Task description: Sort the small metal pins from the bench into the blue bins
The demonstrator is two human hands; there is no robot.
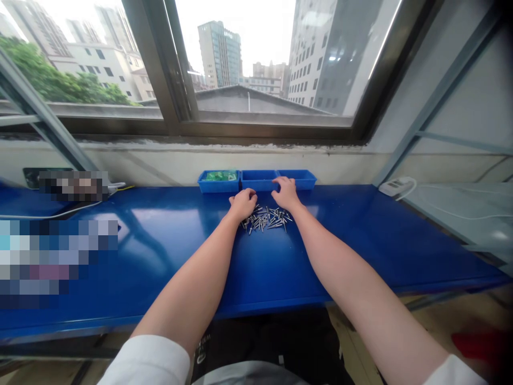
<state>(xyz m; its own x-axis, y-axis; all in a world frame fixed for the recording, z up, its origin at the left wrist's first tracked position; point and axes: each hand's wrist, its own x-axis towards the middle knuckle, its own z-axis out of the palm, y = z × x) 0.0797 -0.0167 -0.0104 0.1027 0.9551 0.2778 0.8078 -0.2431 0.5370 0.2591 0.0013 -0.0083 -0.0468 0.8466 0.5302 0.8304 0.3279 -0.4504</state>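
A loose pile of thin metal pins that look like blind rivets [267, 219] lies on the blue table [264, 272]. My left hand [242, 205] is at the pile's left edge with its fingers curled together; what they hold, if anything, is hidden. My right hand [286, 193] is raised at the pile's far right side, in front of the middle blue bin [258, 185] and the right blue bin [306, 184]. Its thumb and fingers are curved and apart, with nothing visible between them.
The left blue bin [219, 185] holds green and clear small packets [218, 176]. A white power strip [396, 186] with a cable sits at the right. Blurred-out items [56, 256] lie on the left, and a window [264, 75] is behind the table.
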